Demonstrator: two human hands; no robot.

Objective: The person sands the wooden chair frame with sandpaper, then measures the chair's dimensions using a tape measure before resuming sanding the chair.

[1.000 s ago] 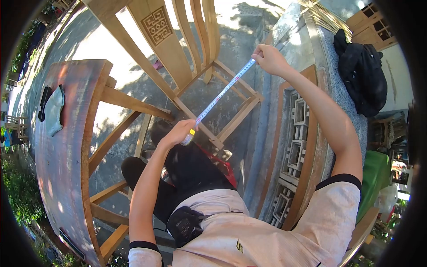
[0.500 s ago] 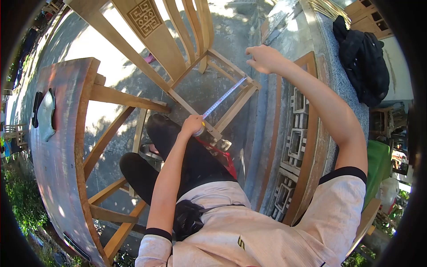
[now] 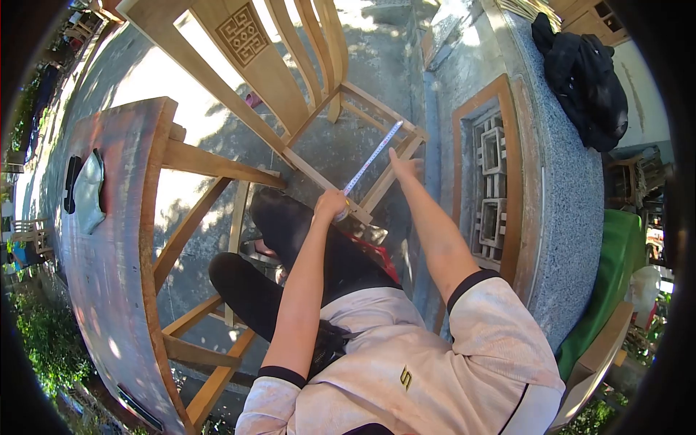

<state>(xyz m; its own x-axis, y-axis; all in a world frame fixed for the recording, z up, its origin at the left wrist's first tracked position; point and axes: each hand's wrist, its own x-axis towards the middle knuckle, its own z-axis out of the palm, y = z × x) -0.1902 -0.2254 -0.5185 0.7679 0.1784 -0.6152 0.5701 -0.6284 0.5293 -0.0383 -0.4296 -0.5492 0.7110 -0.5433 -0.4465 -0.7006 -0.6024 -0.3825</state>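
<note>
My left hand [image 3: 331, 206] is closed around the case of a tape measure [image 3: 344, 210] at the near side of an unfinished wooden chair [image 3: 312, 168]. The white tape blade [image 3: 373, 158] extends from it across the chair's open seat frame, its tip close to the far corner. Beside the frame's right rail, my right hand [image 3: 407, 170] has a finger or thumb stretched toward the blade; it appears to hold nothing, and its other fingers are partly hidden. A carved square pattern [image 3: 243, 35] marks the chair's slatted backrest.
At left stands a wooden table [image 3: 116, 261] bearing a pale green, glassy-looking piece [image 3: 88, 191] and a dark object [image 3: 72, 185]. A speckled stone ledge [image 3: 562, 239] runs along the right, with a black garment [image 3: 583, 83] on it. Green cloth [image 3: 605, 268] lies behind.
My right hand has come down from above the far right corner of the chair to beside the right rail. My left hand still holds the tape measure, with its blade extended.
</note>
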